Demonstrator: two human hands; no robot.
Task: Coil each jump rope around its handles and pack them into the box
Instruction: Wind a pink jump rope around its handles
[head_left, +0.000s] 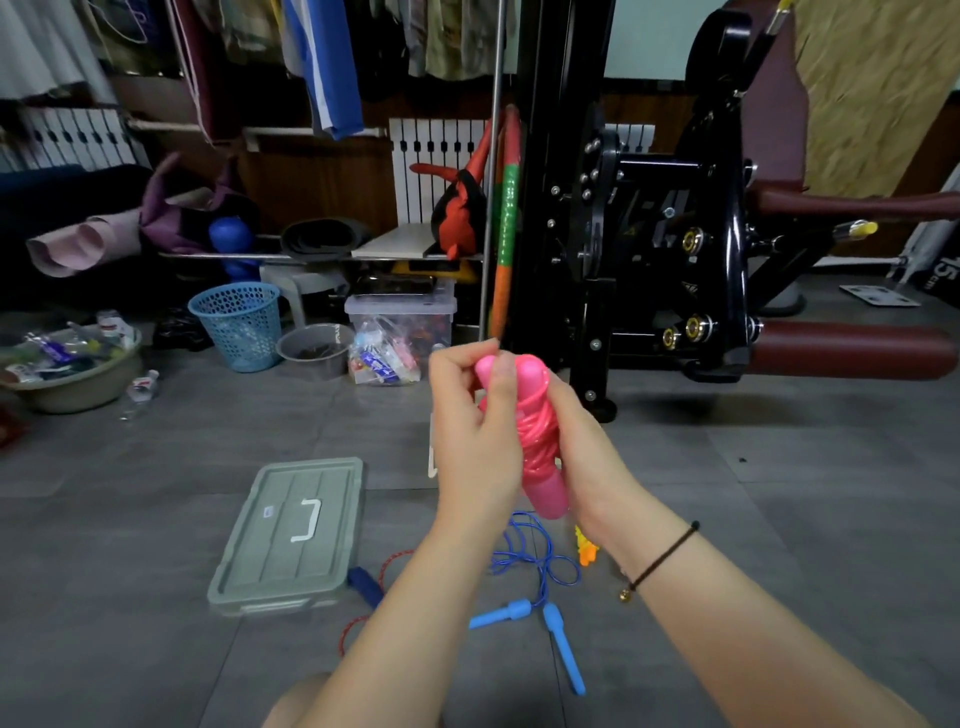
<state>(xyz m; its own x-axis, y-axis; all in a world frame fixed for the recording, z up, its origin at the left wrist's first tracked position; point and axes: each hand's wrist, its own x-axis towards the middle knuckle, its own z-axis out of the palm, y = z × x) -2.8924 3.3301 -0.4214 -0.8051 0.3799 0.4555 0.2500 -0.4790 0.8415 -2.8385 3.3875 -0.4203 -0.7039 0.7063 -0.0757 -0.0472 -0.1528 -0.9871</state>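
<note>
A black exercise machine (649, 234) stands at the far right. On the grey floor (156, 467) the grey box (291, 535) lies lid-up, left of the arms. Both hands grasp the pink jump rope (543, 447), held upright in mid-air. The left hand (472, 431) pinches near the handle tops and the right hand (579, 431) wraps the coiled cord. A blue jump rope (540, 571) lies loose on the floor below.

text read: "15", printed in white on dark panel (944, 278) at far right | sticker (268, 512) on grey lid (260, 561): print too small to be read
</note>
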